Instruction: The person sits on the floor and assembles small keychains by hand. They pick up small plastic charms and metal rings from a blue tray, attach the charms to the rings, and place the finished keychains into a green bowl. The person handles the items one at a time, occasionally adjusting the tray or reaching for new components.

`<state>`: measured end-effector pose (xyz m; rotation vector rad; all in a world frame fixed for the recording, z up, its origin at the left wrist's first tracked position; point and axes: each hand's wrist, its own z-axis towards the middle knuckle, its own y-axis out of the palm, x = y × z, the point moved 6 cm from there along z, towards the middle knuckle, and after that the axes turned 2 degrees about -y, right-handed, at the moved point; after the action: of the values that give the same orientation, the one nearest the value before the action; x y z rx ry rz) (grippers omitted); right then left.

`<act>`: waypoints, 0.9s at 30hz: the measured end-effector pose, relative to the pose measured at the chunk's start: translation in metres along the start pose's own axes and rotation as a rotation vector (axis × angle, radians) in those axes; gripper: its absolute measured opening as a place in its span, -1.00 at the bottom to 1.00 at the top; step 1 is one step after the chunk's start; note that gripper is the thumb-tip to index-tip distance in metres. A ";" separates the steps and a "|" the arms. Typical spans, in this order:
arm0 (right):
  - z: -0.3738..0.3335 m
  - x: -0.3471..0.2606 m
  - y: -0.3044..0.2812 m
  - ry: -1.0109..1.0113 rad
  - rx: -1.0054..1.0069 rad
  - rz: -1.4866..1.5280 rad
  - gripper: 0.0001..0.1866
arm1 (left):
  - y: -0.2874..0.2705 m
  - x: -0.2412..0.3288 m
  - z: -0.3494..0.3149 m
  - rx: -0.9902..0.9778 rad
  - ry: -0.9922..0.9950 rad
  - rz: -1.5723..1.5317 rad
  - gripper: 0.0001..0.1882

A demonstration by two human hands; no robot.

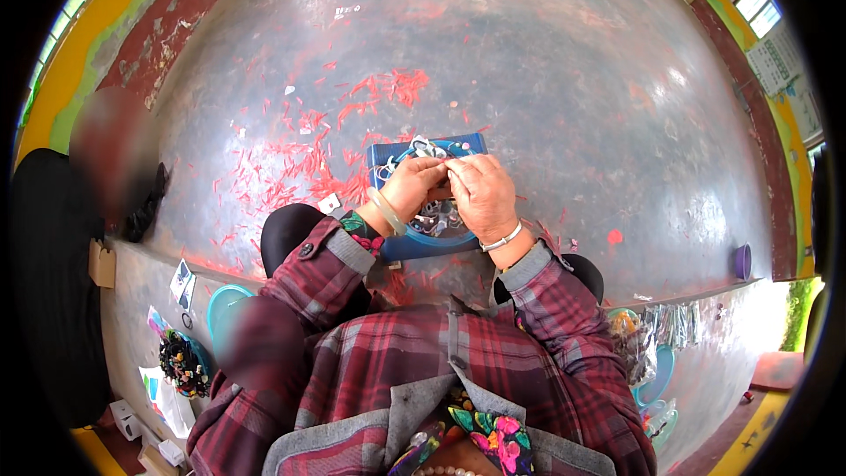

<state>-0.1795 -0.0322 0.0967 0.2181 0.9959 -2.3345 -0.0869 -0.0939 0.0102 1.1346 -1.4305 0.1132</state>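
Grey floor [546, 115]; left hand [414, 187], right hand [483, 196] pinched over blue basin [441, 241], any held piece's axis hidden

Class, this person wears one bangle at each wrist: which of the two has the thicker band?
The pale, whitish bangle by the left hand; its band looks broader than the slim, silvery bangle by the right hand.

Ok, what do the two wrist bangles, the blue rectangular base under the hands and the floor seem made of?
Left bangle: smooth, pale; stone, glass or plastic, can't tell.
Right bangle: probably metal, from its silvery shine.
Blue base: perhaps plastic, by its even colour.
Floor: likely smooth concrete, given grey mottling and glare.
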 end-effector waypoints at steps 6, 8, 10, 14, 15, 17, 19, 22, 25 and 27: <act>-0.006 0.019 0.005 0.120 -0.054 -0.048 -0.86 | 0.006 0.004 -0.006 -0.047 0.018 0.098 -0.71; -0.003 0.018 0.003 0.118 -0.045 -0.041 -0.87 | 0.006 0.005 -0.006 -0.068 0.029 0.129 -0.71; -0.003 0.018 0.002 0.123 -0.049 -0.040 -0.87 | 0.006 0.004 -0.006 -0.067 0.026 0.145 -0.71; -0.001 0.010 -0.002 0.084 0.015 -0.061 -0.87 | 0.007 0.008 -0.007 -0.028 0.030 0.169 -0.70; 0.001 0.006 -0.005 0.057 0.052 -0.066 -0.87 | 0.007 0.009 -0.008 -0.016 0.038 0.179 -0.70; 0.003 -0.001 -0.006 0.001 0.044 -0.066 -0.87 | 0.003 0.007 -0.006 0.000 0.075 0.213 -0.71; 0.002 -0.002 -0.005 -0.016 0.030 -0.068 -0.87 | 0.006 0.009 -0.007 0.017 0.096 0.288 -0.72; -0.002 0.003 0.001 0.005 -0.002 -0.076 -0.87 | 0.009 0.011 -0.009 0.038 0.144 0.428 -0.74; -0.002 0.001 0.001 0.013 -0.032 -0.095 -0.84 | 0.007 0.009 -0.009 0.033 0.252 0.594 -0.75; -0.002 0.002 0.003 0.012 -0.050 -0.104 -0.85 | 0.006 0.011 -0.009 0.038 0.310 0.830 -0.73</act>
<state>-0.1799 -0.0334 0.0924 0.1648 1.0945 -2.4004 -0.0815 -0.0909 0.0248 0.4588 -1.5310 0.8627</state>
